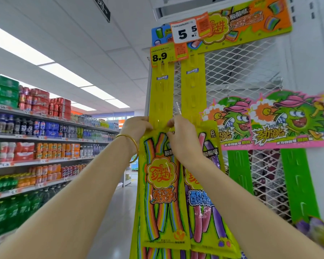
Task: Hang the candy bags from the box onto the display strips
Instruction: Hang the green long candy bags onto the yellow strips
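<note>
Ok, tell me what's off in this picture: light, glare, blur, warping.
Head view: even, bright light from the ceiling panels, hardly any shadows; small glare spots on the shiny candy bag that the left hand and right hand hold at its top edge; wide-angle warping bends the drink shelves and tilts the yellow strip; the bottom right corner is smeared with blur.

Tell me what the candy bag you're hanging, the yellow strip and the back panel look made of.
Candy bag: thin glossy plastic film, judging by its sheen and crinkles. Yellow strip: seemingly thin semi-gloss plastic, with punched slots and tabs. Back panel: white diamond mesh, probably painted metal.
</note>
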A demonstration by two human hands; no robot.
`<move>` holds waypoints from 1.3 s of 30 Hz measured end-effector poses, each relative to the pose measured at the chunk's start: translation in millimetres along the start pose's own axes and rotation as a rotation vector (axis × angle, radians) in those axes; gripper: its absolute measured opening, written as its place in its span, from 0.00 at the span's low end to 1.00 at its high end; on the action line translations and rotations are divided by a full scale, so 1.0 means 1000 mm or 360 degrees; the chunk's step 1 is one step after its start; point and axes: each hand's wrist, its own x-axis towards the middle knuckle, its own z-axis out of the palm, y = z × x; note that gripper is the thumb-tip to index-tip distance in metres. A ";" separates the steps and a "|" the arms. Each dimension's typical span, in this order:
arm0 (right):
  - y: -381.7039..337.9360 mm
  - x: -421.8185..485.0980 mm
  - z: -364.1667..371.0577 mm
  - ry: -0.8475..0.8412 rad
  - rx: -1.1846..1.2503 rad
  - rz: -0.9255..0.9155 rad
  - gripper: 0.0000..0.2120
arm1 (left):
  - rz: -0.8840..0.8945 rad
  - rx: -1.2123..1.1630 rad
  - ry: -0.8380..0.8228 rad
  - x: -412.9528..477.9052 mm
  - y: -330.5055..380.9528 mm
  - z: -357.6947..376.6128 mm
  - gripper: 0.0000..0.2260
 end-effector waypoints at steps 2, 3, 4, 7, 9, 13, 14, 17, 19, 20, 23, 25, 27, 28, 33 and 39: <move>0.001 -0.004 0.000 -0.0012 -0.0021 0.0017 0.08 | 0.0034 -0.0076 0.0028 -0.009 -0.003 -0.001 0.13; 0.000 -0.005 0.000 -0.0020 -0.0041 0.0020 0.07 | 0.0056 -0.0070 0.0027 -0.012 -0.006 -0.002 0.13; 0.000 -0.005 -0.001 -0.0028 -0.0101 0.0021 0.06 | 0.0080 -0.0073 0.0031 -0.014 -0.008 -0.003 0.13; -0.006 -0.008 -0.005 0.0023 -0.0447 -0.0021 0.08 | 0.0150 0.0066 0.0060 -0.020 -0.011 -0.007 0.14; -0.010 -0.012 -0.010 0.0085 -0.0557 -0.0048 0.12 | 0.0203 0.0243 0.0129 -0.033 -0.011 -0.011 0.16; -0.016 -0.036 -0.028 0.0128 -0.0255 0.0035 0.18 | 0.0272 0.0356 0.0286 -0.074 -0.020 -0.025 0.17; -0.017 -0.049 -0.033 0.0117 -0.0152 0.0051 0.17 | 0.0286 0.0352 0.0333 -0.089 -0.028 -0.029 0.17; -0.017 -0.113 -0.039 -0.0021 0.0186 0.0028 0.13 | 0.0218 0.0326 0.0371 -0.145 -0.072 -0.039 0.15; -0.016 -0.176 -0.034 -0.0293 0.0423 0.0051 0.10 | 0.0100 0.0300 0.0312 -0.194 -0.119 -0.045 0.14; -0.013 -0.212 -0.027 -0.0487 0.0484 0.0084 0.09 | 0.0023 0.0307 0.0270 -0.222 -0.147 -0.047 0.14; 0.003 -0.332 0.002 -0.1212 0.0377 0.0261 0.08 | -0.0338 0.0504 0.0013 -0.320 -0.231 -0.052 0.16; 0.024 -0.416 0.021 -0.1717 0.0277 0.0502 0.08 | -0.0703 0.0667 -0.0301 -0.386 -0.279 -0.052 0.13; 0.050 -0.498 0.039 -0.2067 0.0202 0.0694 0.10 | -0.1030 0.0774 -0.0578 -0.441 -0.321 -0.055 0.12; 0.062 -0.534 0.047 -0.2182 0.0184 0.0752 0.11 | -0.1131 0.0830 -0.0706 -0.462 -0.337 -0.057 0.13; 0.097 -0.688 0.079 -0.2476 0.0183 0.1390 0.15 | -0.1204 0.1213 -0.1149 -0.501 -0.380 -0.071 0.13; 0.105 -0.771 0.102 -0.2255 0.0185 0.2457 0.32 | -0.1322 0.1354 -0.1157 -0.501 -0.401 -0.098 0.11</move>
